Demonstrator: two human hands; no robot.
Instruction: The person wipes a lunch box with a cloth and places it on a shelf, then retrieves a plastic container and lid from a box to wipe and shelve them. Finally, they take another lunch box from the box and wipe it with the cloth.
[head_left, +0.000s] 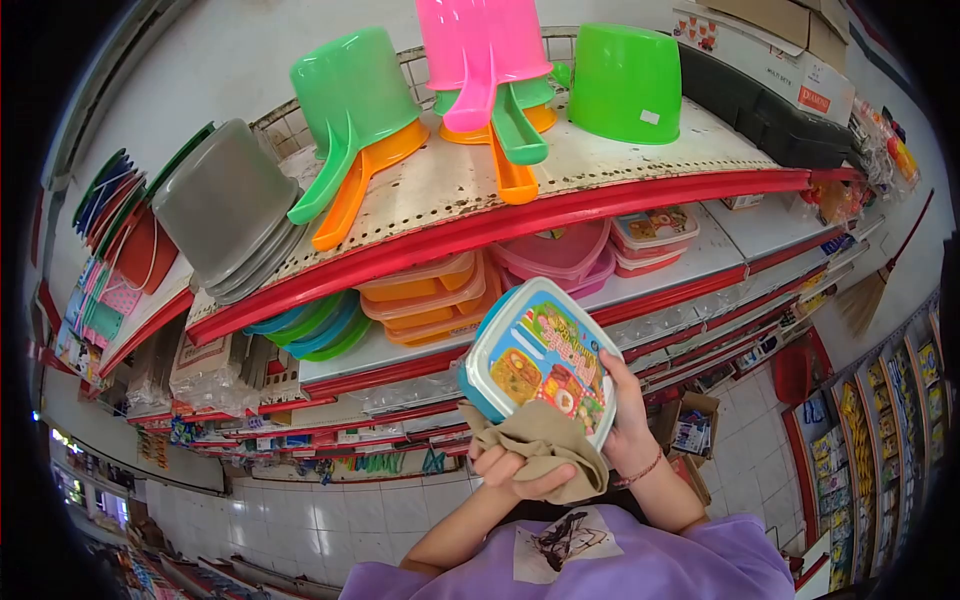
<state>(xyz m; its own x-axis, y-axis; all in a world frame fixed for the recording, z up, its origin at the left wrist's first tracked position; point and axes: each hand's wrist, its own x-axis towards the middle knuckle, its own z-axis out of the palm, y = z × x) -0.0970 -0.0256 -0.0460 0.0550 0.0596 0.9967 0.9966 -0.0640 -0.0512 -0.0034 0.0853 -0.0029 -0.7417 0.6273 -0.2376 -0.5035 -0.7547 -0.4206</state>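
In the head view I hold a lunch box [545,345] with a white lid printed with colourful food pictures and a teal side, tilted in front of the shelves. My right hand [630,420] grips its right edge, the thumb lying near the lid. A brown cloth [540,450] is bunched in my left hand [515,478], whose fingers are closed round it. The cloth lies against the lower edge of the lunch box and covers part of it.
Above, a red-edged shelf [440,228] carries green [628,85], pink and orange dippers and stacked grey tubs [220,200]. Stacked orange containers [425,290] and pink boxes [555,255] sit one level below. A broom [880,290] leans at right; a cardboard box [692,425] is on the floor.
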